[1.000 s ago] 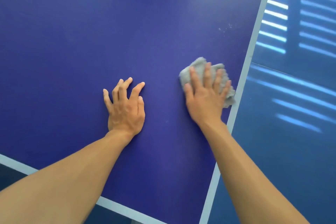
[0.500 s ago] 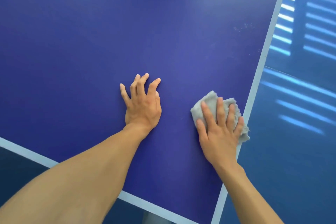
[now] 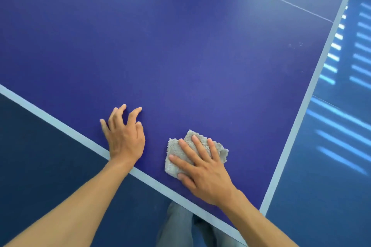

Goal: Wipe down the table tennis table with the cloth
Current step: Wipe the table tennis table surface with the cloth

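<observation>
The right hand [image 3: 202, 168] presses the grey cloth [image 3: 176, 146] flat under straight fingers on the blue table [image 3: 200, 56], just inside its near white edge line [image 3: 50, 118]. The left hand [image 3: 125, 138] rests at that line, fingers spread, holding nothing.

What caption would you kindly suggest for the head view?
Right hand presses a grey cloth on the table tennis table near its corner; left hand rests alongside.

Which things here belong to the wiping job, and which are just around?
Job:
table tennis table
grey cloth, pressed flat under the right hand
left hand, resting on the table near its end
pale specks by the right sideline, possibly dirt

Not part of it:
floor with stripes of light
trouser legs below the table's end
</observation>
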`<state>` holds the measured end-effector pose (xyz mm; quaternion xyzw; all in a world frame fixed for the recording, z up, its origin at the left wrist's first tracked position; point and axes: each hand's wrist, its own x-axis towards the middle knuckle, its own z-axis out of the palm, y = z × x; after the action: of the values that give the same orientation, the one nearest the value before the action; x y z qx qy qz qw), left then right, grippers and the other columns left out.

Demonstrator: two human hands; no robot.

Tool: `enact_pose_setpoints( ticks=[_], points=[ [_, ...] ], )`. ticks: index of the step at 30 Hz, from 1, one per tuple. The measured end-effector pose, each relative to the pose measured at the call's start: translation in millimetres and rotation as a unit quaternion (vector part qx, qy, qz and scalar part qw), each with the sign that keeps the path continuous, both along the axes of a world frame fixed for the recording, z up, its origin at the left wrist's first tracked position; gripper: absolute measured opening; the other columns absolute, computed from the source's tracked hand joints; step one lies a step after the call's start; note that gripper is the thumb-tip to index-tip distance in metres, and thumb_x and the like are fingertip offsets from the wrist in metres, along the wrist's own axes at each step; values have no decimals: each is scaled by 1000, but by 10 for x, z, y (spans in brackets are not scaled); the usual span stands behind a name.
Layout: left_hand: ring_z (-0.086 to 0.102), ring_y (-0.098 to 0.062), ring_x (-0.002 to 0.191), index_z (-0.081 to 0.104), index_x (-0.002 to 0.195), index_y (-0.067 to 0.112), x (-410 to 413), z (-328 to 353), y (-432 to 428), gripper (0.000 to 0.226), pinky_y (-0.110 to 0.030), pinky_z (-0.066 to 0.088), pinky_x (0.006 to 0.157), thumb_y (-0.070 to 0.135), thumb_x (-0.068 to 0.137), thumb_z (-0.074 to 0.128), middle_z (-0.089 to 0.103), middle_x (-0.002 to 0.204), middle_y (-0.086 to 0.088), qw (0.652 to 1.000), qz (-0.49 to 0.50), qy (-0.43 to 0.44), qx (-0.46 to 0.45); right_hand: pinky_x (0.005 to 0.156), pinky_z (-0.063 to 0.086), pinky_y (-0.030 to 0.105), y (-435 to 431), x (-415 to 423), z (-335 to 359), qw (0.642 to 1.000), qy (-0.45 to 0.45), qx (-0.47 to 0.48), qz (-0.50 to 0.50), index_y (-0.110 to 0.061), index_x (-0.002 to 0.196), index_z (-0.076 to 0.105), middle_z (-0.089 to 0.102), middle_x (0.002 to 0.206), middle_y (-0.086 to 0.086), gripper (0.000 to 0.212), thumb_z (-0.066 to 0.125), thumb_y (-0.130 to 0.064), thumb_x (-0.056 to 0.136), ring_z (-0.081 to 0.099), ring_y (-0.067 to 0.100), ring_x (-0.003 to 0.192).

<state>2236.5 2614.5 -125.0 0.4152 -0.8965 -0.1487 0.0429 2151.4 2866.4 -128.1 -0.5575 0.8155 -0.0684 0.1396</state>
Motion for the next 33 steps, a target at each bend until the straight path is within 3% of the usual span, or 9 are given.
enact_pose_setpoints(
  ticks=[5, 7, 12, 15, 18, 22, 27, 30, 33],
  points=[
    [21, -37, 156, 44, 155, 28, 338, -131, -7, 48, -65, 8, 124, 27, 107, 38, 28, 166, -11, 999, -28, -30, 8, 126, -7, 61, -600, -397, 52, 964, -6, 37, -265, -49, 160, 28, 5, 175, -5, 51, 30, -53, 109, -5, 32, 161],
    [21, -36, 156, 42, 155, 29, 319, -140, 3, 49, -64, 8, 125, 32, 107, 36, 28, 166, -11, 999, -22, -34, 1, 124, -6, 64, -884, -244, 80, 955, -24, 34, -293, -46, 161, 27, 4, 176, -1, 53, 34, -49, 109, -7, 35, 161],
    [23, -36, 155, 42, 154, 28, 346, -194, 19, 50, -63, 10, 125, 38, 106, 31, 28, 165, -10, 999, -23, -22, -31, 125, 8, 66, -562, 107, 17, 999, -15, -9, 43, -45, 157, 38, 16, 174, -3, 49, 39, -51, 108, 8, 35, 161],
    [24, -36, 154, 44, 153, 28, 315, -211, 25, 50, -64, 9, 124, 39, 105, 33, 29, 165, -10, 999, -19, -25, -38, 126, 6, 64, -135, -309, 4, 994, -10, -12, 109, -48, 157, 36, 15, 174, -6, 50, 39, -54, 108, 10, 31, 161],
    [27, -38, 152, 46, 152, 26, 291, -179, 70, 52, -67, 9, 123, 40, 104, 33, 31, 163, -12, 998, -4, -31, -48, 124, 11, 67, -22, -1073, 43, 999, 14, 9, -34, -46, 157, 39, 19, 173, -4, 51, 33, -54, 107, 11, 34, 161],
    [32, -39, 150, 50, 150, 23, 157, -84, 464, 53, -70, 10, 122, 39, 103, 32, 34, 160, -16, 996, 61, -43, -46, 123, -9, 67, -820, -2010, 12, 959, -31, 27, -282, -48, 162, 18, -4, 176, -3, 55, 23, -53, 108, -10, 35, 160],
    [38, -37, 147, 55, 146, 22, -176, -77, 1229, 49, -68, 15, 122, 36, 103, 34, 37, 157, -15, 993, 101, -37, -47, 122, -5, 68, -1641, -1910, -41, 996, 3, -9, -83, -42, 162, 25, 8, 175, 1, 53, 24, -51, 109, -2, 40, 160],
    [39, -37, 146, 57, 144, 20, -516, -43, 1587, 49, -68, 16, 122, 35, 103, 35, 39, 156, -15, 990, 126, -43, -43, 124, 5, 66, -1163, -1719, -69, 995, -4, -54, 86, -40, 155, 43, 29, 170, 0, 49, 34, -50, 108, 18, 40, 158],
    [39, -37, 146, 58, 143, 19, -963, 2, 1821, 48, -69, 16, 122, 33, 103, 37, 40, 155, -15, 992, 114, -32, -46, 126, 10, 64, -349, -1990, -91, 995, -20, -64, 80, -41, 153, 47, 33, 169, 0, 47, 40, -51, 107, 25, 38, 157]
  ],
)
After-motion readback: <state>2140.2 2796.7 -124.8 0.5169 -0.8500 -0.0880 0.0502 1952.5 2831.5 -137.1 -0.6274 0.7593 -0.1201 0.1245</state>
